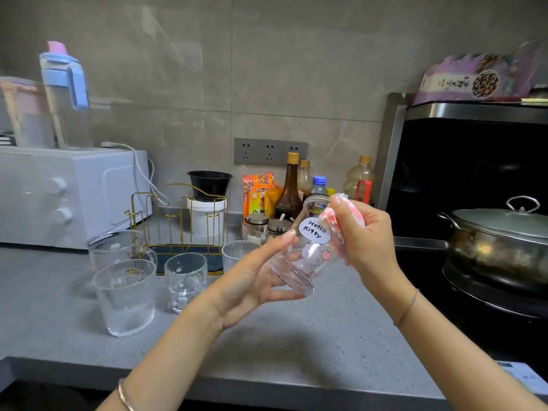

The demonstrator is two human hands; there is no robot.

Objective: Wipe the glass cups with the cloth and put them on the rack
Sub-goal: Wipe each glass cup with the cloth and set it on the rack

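Grey counter [296, 336] below; left hand [252, 280] grips tilted glass cup [299, 262]; right hand [364, 232] clutches mostly hidden cloth [335, 215].

Clear cup [308, 250], centre: white bubble with black lettering, pink marks. Cloth [330, 216] at 1 o'clock of it: pink and white. Rack [178, 251] at 10 o'clock: gold wire, dark tray. Ribbed clear glasses [126, 298] at 8. Counter [326, 336] speckled grey. Jug lid [63, 63] blue.

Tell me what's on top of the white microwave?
A clear jug with a blue lid and handle, beside a pinkish translucent container. The microwave runs out of frame at left, so anything there is unseen.
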